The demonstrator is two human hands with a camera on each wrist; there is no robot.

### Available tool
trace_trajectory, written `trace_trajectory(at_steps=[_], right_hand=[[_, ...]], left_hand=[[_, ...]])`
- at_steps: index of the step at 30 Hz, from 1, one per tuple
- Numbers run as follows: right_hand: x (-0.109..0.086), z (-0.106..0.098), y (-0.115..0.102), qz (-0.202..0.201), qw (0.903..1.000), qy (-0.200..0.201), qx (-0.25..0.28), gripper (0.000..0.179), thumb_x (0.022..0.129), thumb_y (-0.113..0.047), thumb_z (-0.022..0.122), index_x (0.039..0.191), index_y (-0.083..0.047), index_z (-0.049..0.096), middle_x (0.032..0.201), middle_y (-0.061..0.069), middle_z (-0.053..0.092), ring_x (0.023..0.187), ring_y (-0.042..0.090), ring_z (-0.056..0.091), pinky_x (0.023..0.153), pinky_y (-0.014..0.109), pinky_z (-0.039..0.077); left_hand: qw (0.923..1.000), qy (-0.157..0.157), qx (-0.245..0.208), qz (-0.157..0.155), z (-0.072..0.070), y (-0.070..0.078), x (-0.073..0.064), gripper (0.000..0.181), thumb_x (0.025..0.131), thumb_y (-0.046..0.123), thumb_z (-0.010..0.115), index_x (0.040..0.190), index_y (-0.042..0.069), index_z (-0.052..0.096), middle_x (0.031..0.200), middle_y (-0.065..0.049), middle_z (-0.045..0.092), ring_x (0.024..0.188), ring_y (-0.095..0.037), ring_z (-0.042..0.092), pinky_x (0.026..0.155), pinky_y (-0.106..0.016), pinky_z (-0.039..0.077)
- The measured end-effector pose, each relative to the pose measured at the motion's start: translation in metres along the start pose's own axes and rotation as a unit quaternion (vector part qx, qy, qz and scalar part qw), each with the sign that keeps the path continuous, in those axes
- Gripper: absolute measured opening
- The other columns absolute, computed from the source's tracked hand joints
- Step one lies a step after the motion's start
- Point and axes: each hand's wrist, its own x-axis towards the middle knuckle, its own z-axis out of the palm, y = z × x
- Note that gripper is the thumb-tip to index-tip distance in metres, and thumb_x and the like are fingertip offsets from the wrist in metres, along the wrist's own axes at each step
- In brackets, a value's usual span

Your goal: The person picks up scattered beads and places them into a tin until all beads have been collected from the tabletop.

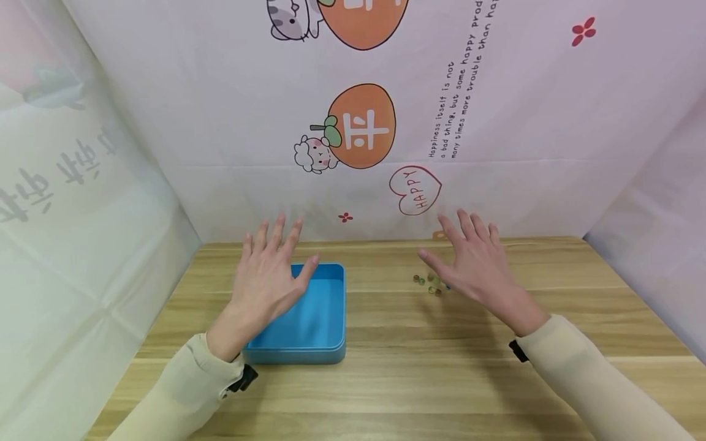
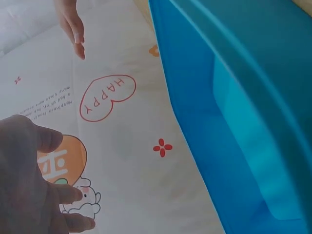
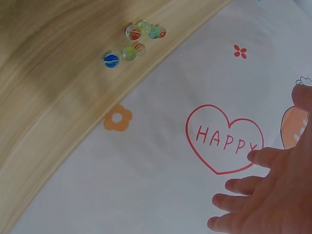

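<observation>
My left hand (image 1: pixel 266 272) hovers with fingers spread over a blue box (image 1: pixel 300 355), hiding its left part; nothing is in its grasp. The box is rectangular and open at the top, and its blue inside also fills the right of the left wrist view. On the right, my right hand (image 1: pixel 478 264) is held up with fingers apart and nothing in it. Several glass marbles lie in a loose group just left of and below that hand, which covers part of them in the head view. In the right wrist view a blue marble (image 3: pixel 111 60) and a red-streaked marble (image 3: pixel 133 32) show clearly.
The box and marbles are on a wooden table (image 1: pixel 386 392) with light grain. Behind its far edge rises a white printed cloth (image 1: pixel 231 190) with cartoon figures and a red heart. More white cloth (image 1: pixel 72 257) hangs at the left side, and another (image 1: pixel 656 202) at the right.
</observation>
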Motion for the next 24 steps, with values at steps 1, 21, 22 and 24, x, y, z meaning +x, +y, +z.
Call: trace_trajectory(at_steps=[1, 21, 22, 24], right_hand=[[-0.001, 0.0, 0.0, 0.001, 1.0, 0.0, -0.001, 0.092, 0.1, -0.074, 0.047, 0.165, -0.01, 0.036, 0.167, 0.03, 0.026, 0.153, 0.053, 0.02, 0.122, 0.074, 0.01], [-0.024, -0.011, -0.012, -0.008, 0.9997, -0.011, 0.018, 0.089, 0.103, -0.07, 0.047, 0.164, -0.007, 0.037, 0.167, 0.031, 0.025, 0.152, 0.054, 0.023, 0.122, 0.072, 0.013], [-0.025, -0.012, -0.012, -0.009, 0.9997, -0.011, 0.021, 0.088, 0.103, -0.069, 0.047, 0.164, -0.007, 0.037, 0.167, 0.031, 0.026, 0.152, 0.054, 0.023, 0.122, 0.072, 0.013], [-0.028, -0.012, -0.013, -0.011, 0.9996, -0.01, 0.024, 0.088, 0.103, -0.069, 0.048, 0.163, -0.006, 0.038, 0.166, 0.032, 0.027, 0.151, 0.055, 0.025, 0.122, 0.072, 0.013]], left_hand=[[1.0, -0.001, -0.003, 0.001, 0.0, 0.001, -0.001, 0.08, 0.106, 0.062, 0.043, 0.169, 0.017, 0.027, 0.174, -0.018, 0.018, 0.158, -0.046, 0.013, 0.126, -0.067, 0.01], [0.9998, 0.002, -0.018, 0.001, -0.005, -0.003, -0.021, 0.079, 0.106, 0.063, 0.042, 0.169, 0.016, 0.029, 0.172, -0.021, 0.022, 0.156, -0.048, 0.019, 0.125, -0.067, 0.013], [0.9998, 0.002, -0.019, 0.001, -0.005, -0.003, -0.022, 0.079, 0.106, 0.063, 0.043, 0.169, 0.016, 0.029, 0.172, -0.021, 0.022, 0.156, -0.048, 0.02, 0.125, -0.068, 0.013], [0.9998, 0.002, -0.02, 0.001, -0.005, -0.004, -0.024, 0.079, 0.106, 0.062, 0.043, 0.168, 0.015, 0.029, 0.172, -0.022, 0.022, 0.155, -0.048, 0.021, 0.125, -0.068, 0.014]])
